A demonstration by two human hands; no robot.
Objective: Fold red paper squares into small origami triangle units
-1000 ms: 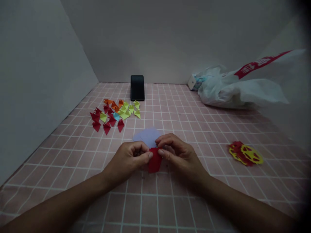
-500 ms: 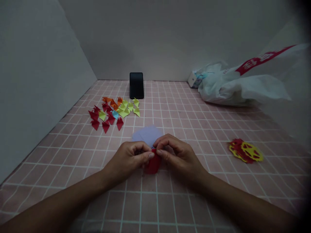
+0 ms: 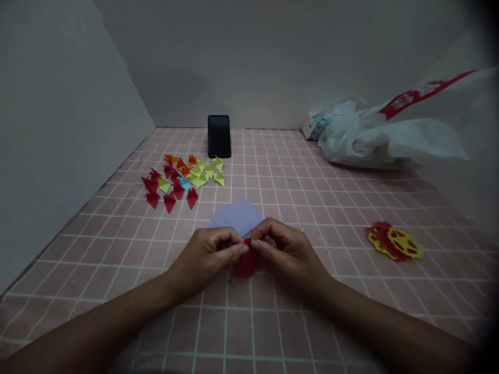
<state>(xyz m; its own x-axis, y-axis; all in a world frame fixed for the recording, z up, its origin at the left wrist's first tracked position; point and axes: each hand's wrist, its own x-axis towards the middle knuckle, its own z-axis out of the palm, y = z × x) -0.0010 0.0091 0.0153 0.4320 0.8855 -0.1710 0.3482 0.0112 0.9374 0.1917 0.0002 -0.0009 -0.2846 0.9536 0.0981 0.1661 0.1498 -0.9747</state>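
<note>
Between my hands hangs a small piece of red paper (image 3: 245, 266), pinched along its top edge. My left hand (image 3: 212, 252) grips its upper left side between thumb and forefinger. My right hand (image 3: 286, 246) pinches the upper right corner in the same way, close to the left fingertips. A sliver of green shows at the top by the right fingertips; what it belongs to I cannot make out. Just behind the hands lie pale lilac paper pieces (image 3: 238, 215) with rounded edges, overlapping on the tiled-pattern cloth and partly hidden by my fingers.
Several folded paper cranes (image 3: 177, 182) in red, orange, yellow and blue stand at the left. A black phone (image 3: 219, 136) leans upright at the back. Red and yellow paper cut-outs (image 3: 395, 242) lie at the right. A white plastic bag (image 3: 374, 143) and a small box (image 3: 311, 127) sit behind them.
Both hands stay almost in place, still pinching the red paper. The right fingers have shifted slightly, and a bit of green now shows at the top edge. The rest is unmoved.
</note>
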